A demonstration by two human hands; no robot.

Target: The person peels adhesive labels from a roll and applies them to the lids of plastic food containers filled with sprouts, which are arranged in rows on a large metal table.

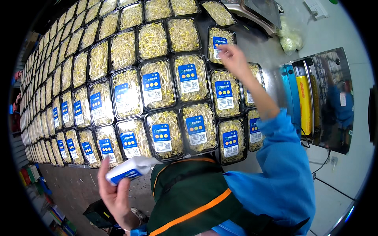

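Observation:
My left hand [115, 191] grips a stack of printed labels [130, 171] with a blue panel, held before the front edge of the table. At the upper right, my right hand [234, 60] has its curled fingertips at the blue-and-white label [219, 42] on a black tray of bean sprouts [212, 53]. Whether the fingers press the label or hold its edge is unclear. Nearer me, labelled trays such as one bean sprout tray [225, 110] stand in rows. Farther back, a bean sprout tray [183, 34] bears no label.
Closely packed trays cover the steel table [267, 53] far to the left. A weighing scale [260, 14] stands at the back right, near a plastic bag of pale green produce [289, 38]. A wrapping machine [324, 100] with a yellow roll [304, 106] is at my right. A dark crate [99, 214] sits on the floor.

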